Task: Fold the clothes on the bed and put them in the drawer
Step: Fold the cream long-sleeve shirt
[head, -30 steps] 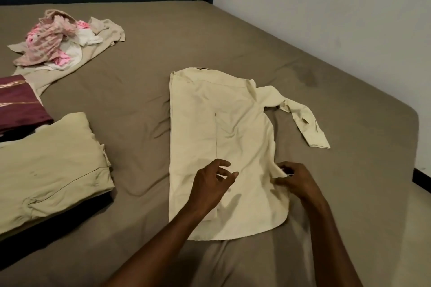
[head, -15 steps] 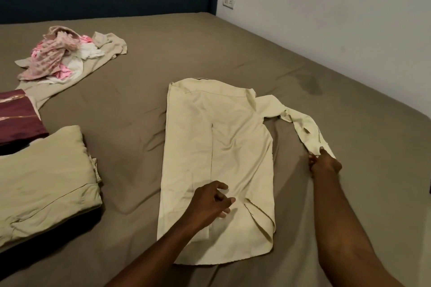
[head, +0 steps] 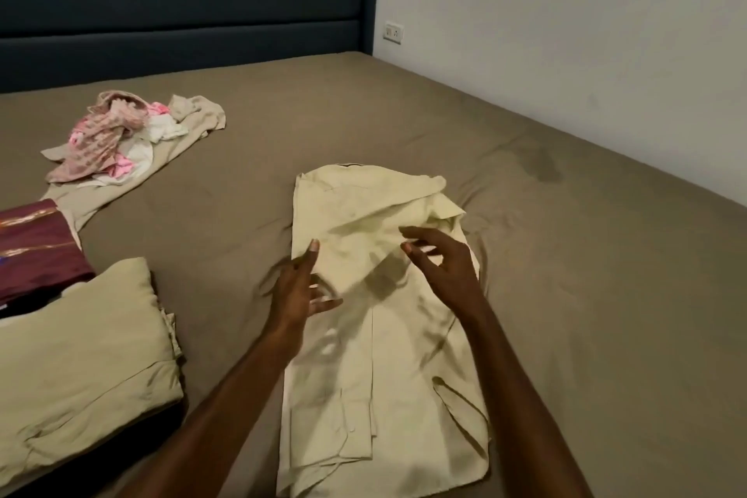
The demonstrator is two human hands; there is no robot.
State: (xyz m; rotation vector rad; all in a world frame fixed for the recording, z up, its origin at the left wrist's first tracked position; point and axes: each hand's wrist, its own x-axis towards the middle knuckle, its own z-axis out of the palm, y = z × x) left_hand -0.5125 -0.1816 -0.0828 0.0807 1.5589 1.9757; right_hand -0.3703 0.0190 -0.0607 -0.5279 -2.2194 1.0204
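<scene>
A cream long-sleeved shirt (head: 388, 368) lies lengthwise on the brown bed (head: 566, 295), its sides folded inward. Its right sleeve (head: 376, 230) is laid slantwise across the upper part. My left hand (head: 301, 287) is at the shirt's left edge with straight fingers, touching the end of that sleeve. Just above the sleeve, near the shirt's right side, my right hand (head: 440, 263) hovers with fingers spread and nothing in them. No drawer is in view.
A loose pile of pink, white and beige clothes (head: 117, 137) lies at the far left. A folded maroon cloth (head: 36, 243) and a folded beige garment (head: 81, 356) sit at the near left. A dark headboard (head: 182, 4) stands behind; a white wall (head: 566, 53) runs along the bed's right edge.
My right hand carried the right sleeve from the bed's right side up and over the shirt and let it go. My left hand moved up to the sleeve's end.
</scene>
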